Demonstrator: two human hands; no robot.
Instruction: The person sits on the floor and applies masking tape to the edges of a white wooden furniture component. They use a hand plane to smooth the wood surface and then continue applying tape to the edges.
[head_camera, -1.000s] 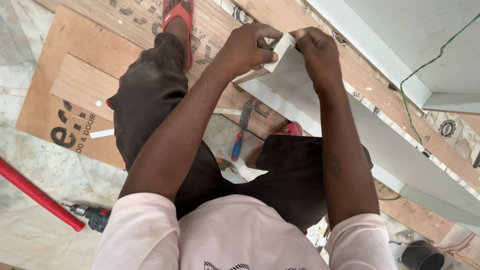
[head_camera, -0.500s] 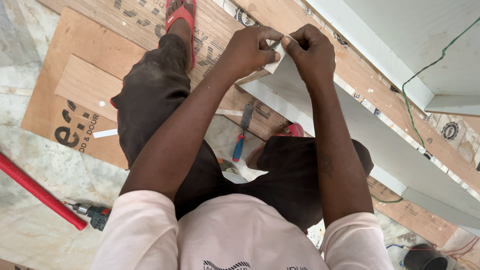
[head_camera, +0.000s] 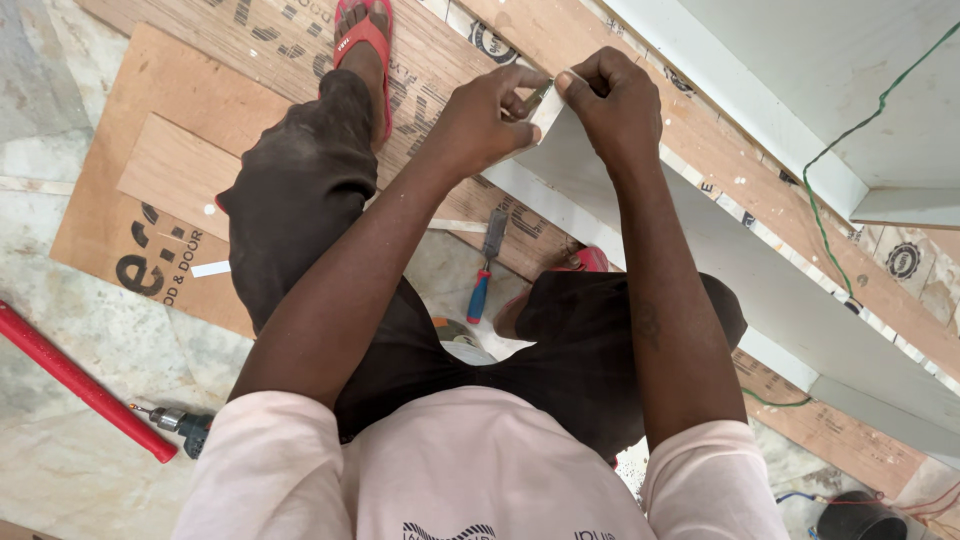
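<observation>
Both hands meet at the near end of a long white laminated board (head_camera: 700, 250), which runs away from the seated person across brown plywood sheets (head_camera: 200, 120) on the floor. The left hand (head_camera: 480, 125) is curled and pinches a thin pale strip (head_camera: 545, 100) at the board's end corner; the right hand (head_camera: 615, 110) is also closed in a pinch on that corner, thumb and fingertips pressed against the edge from the other side. Judging by this, the work on the edge strip is at its very start or end point on the board: only the corner is being handled, and the rest of the long edge beyond the hands is not being touched. Below the board's end, between the legs, a blue-and-red handled tool (head_camera: 485, 275) lies untouched on the floor. Well to the left of the board lie a red pipe (head_camera: 80, 385) and a drill (head_camera: 180, 425).
</observation>
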